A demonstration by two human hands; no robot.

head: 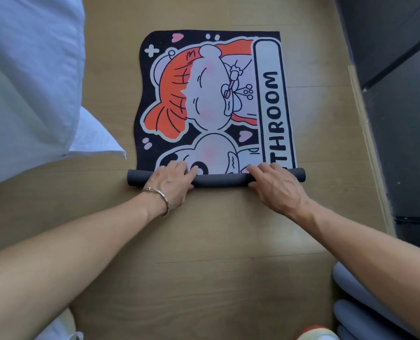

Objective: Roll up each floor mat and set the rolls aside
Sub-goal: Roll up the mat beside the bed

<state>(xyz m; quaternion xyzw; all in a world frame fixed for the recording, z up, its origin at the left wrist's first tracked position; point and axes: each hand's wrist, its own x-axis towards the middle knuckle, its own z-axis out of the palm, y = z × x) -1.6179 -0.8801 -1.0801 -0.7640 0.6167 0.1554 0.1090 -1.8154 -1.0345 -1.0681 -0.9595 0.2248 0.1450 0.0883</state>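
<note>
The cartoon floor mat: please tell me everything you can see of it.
The floor mat lies on the wooden floor, print up: black ground, cartoon figures in orange and pale lilac, pink hearts, a white band with the letters THROOM showing. Its left edge is wavy. The near end is rolled into a thin dark grey tube, the backing outward. The left hand and the right hand grip this tube, fingers over it.

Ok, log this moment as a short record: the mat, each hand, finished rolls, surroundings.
mat: floor mat printed side up on the wooden floor, near edge rolled into a dark tube
left: left hand grips the tube's left part, fingers over it, thumb on the near side
right: right hand grips the tube's right part the same way
set aside: grey rolls at lower right
nearby: white bedding to the left
</note>
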